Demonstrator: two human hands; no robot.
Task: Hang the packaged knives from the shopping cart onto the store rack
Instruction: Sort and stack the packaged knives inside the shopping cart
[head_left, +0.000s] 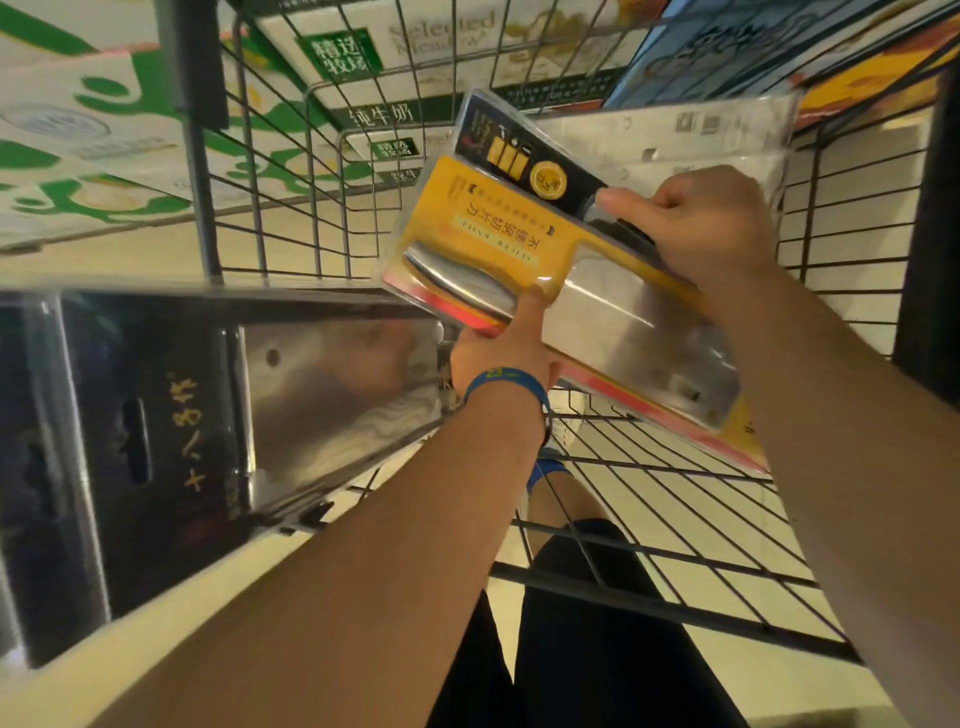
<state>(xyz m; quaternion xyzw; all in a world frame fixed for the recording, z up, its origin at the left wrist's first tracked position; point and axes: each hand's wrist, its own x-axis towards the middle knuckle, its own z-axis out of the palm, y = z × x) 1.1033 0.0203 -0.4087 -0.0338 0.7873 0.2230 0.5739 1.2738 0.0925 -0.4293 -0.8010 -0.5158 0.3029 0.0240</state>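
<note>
A yellow packaged cleaver (571, 291) in clear blister plastic is held above the wire shopping cart (675, 493). My left hand (506, 353), with a blue wristband, grips its near edge, thumb on the front. My right hand (706, 223) grips its handle end, together with a black-carded knife package (519, 150) stacked behind it. A clear white-backed package (691, 140) lies behind those. A large black packaged cleaver (218, 415) leans at the left, over the cart's side.
Green-and-white milk cartons (104, 135) are stacked beyond the cart at the upper left and top. A blue and orange display (779, 41) sits at the upper right. My dark-clothed legs (571, 623) stand below the cart on a pale floor.
</note>
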